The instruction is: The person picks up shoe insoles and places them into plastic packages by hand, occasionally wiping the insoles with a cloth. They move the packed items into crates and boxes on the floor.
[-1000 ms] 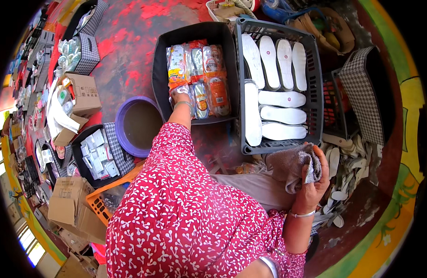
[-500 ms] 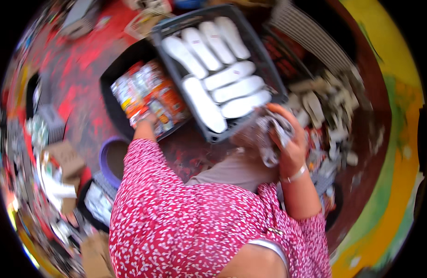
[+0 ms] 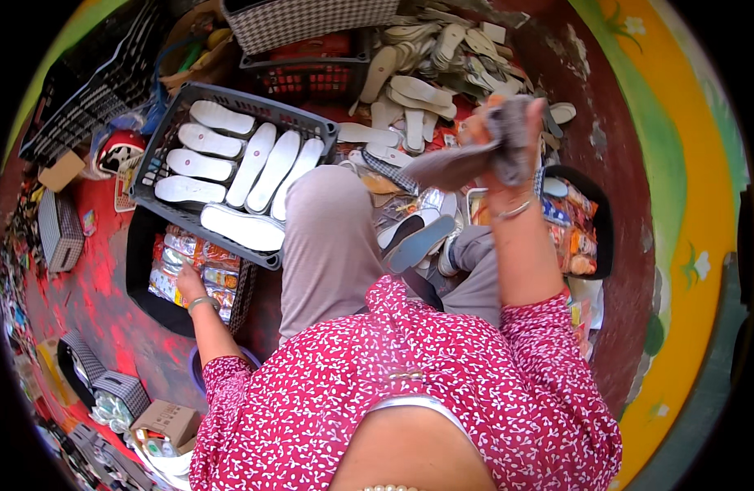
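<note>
We grip a grey-brown cloth (image 3: 453,167) in our right hand (image 3: 528,154), in front of loose insoles (image 3: 419,90); our left hand (image 3: 190,283) touches wrapped packets (image 3: 221,278) in the black box (image 3: 139,263), though whether it closes on one, we cannot tell.

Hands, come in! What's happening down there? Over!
Left hand on packets in black-lined bin. Right hand gripping grey-brown cloth, blurred. Knee partly blocking dark crate of white insoles.
</note>
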A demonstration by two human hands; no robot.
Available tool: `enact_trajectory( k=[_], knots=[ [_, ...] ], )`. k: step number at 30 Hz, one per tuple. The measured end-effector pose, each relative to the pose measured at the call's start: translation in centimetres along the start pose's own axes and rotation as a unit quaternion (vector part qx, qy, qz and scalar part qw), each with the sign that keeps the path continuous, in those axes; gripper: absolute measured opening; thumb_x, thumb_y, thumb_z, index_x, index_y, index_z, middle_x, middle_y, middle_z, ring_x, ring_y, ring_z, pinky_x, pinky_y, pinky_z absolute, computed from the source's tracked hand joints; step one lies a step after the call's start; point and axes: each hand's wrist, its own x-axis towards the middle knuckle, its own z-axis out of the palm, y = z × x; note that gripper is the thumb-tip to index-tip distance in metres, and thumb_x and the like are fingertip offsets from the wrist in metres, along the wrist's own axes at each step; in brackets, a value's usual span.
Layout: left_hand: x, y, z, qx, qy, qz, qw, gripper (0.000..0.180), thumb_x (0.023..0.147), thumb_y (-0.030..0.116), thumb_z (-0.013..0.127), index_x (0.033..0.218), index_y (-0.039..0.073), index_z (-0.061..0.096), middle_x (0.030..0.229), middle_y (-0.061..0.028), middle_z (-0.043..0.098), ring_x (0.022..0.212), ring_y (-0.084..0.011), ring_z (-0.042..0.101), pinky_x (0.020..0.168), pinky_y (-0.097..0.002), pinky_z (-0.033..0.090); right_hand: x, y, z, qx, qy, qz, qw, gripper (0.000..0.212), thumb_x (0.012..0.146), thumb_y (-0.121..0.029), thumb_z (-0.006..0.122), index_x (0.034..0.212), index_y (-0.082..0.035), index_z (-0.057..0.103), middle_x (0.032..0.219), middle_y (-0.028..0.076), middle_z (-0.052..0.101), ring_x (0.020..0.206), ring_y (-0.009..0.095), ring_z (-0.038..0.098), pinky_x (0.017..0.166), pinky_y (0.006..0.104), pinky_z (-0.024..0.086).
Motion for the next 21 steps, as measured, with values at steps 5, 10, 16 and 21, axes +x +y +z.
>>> enact_trajectory(
  k=[5, 10, 16, 21],
  knots=[
    [5.0, 18.2, -13.1, -0.327, 0.095, 0.03, 0.94, 0.042, 0.094, 0.032, 0.043, 0.091, -0.002, 0.066, 0.075, -0.0078, 0.065, 0.065, -0.0165, 0.057, 0.062, -0.0284, 0.045, -0.7, -10.1, -9.8, -0.07, -0.002, -0.093, 0.993, 0.034, 0.086, -0.035, 0.053, 0.094, -0.002, 0.055, 0.08, 0.014, 0.056, 0.075, 0.025, 0.058, 0.07, 0.0338, 0.047],
    [2.5, 40.0, -21.8, -0.614, 0.028, 0.254, 0.747, 0.034, 0.097, 0.016, 0.032, 0.072, -0.001, 0.048, 0.1, -0.0185, 0.063, 0.096, -0.0222, 0.058, 0.09, -0.0339, 0.042, 1.7, -14.3, -12.9, -0.162, 0.116, 0.006, 0.98, 0.037, 0.078, -0.007, 0.051, 0.113, 0.004, 0.051, 0.113, 0.017, 0.055, 0.113, 0.029, 0.051, 0.091, 0.0334, 0.042],
    [-5.4, 54.5, -20.4, -0.78, -0.329, 0.183, 0.5, 0.036, 0.096, 0.021, 0.038, 0.069, 0.001, 0.053, 0.094, -0.02, 0.064, 0.101, -0.0269, 0.057, 0.097, -0.0388, 0.035, 9.3, -8.9, -22.9, -0.341, 0.286, 0.205, 0.872, 0.022, 0.072, -0.003, 0.055, 0.093, -0.002, 0.062, 0.08, 0.008, 0.063, 0.056, 0.02, 0.057, 0.047, 0.0325, 0.045],
    [-7.3, 56.4, -17.5, -0.684, -0.442, 0.141, 0.563, 0.031, 0.094, 0.019, 0.042, 0.071, 0.001, 0.052, 0.092, -0.0196, 0.063, 0.093, -0.0247, 0.058, 0.09, -0.0363, 0.04, 6.0, 6.4, -47.3, -0.861, -0.194, 0.364, 0.298, 0.034, 0.078, -0.026, 0.048, 0.099, -0.006, 0.066, 0.102, 0.015, 0.064, 0.09, 0.03, 0.063, 0.079, 0.0377, 0.05]
  ],
)
